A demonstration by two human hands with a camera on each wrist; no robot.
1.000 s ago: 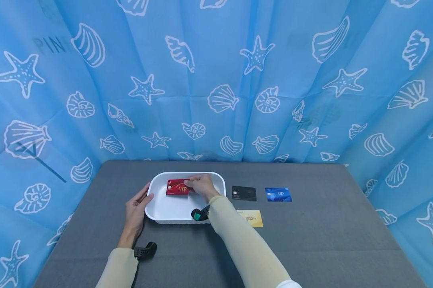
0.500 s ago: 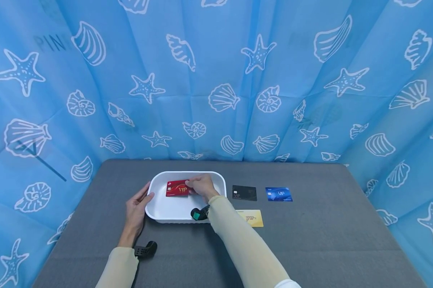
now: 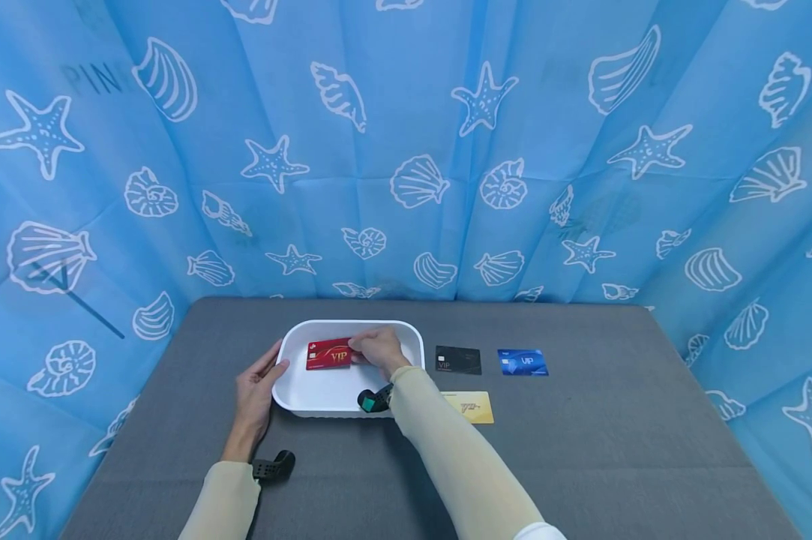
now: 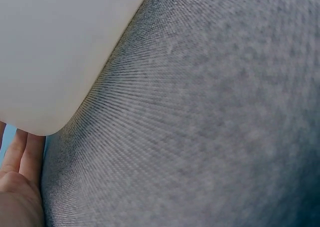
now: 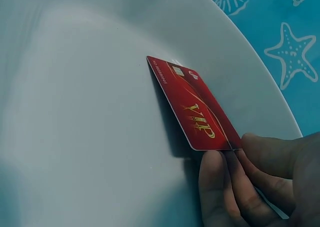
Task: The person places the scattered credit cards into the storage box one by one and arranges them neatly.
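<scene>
In the head view, a red card (image 3: 328, 354) marked "VIP" is over the inside of a white tray (image 3: 304, 394). My right hand (image 3: 379, 348) pinches the card by its right end, between thumb and fingertips. The right wrist view shows the red card (image 5: 192, 107) tilted, with a shadow on the tray floor beneath it. At the tray's left side, my left hand (image 3: 253, 394) holds the wall, its thumb over the rim and its fingers along the outside. In the left wrist view, those fingers (image 4: 31, 157) lie behind the tray's corner.
Right of the tray, a black card (image 3: 458, 361) and a blue card (image 3: 523, 363) lie on the grey tabletop (image 3: 581, 450). A gold card (image 3: 476, 408) is nearer, partly covered by the right sleeve. A blue seashell curtain (image 3: 392, 135) hangs behind.
My right hand keeps its pinch on the red card, which has shifted slightly left and down inside the tray. The left hand stays at the tray's side.
</scene>
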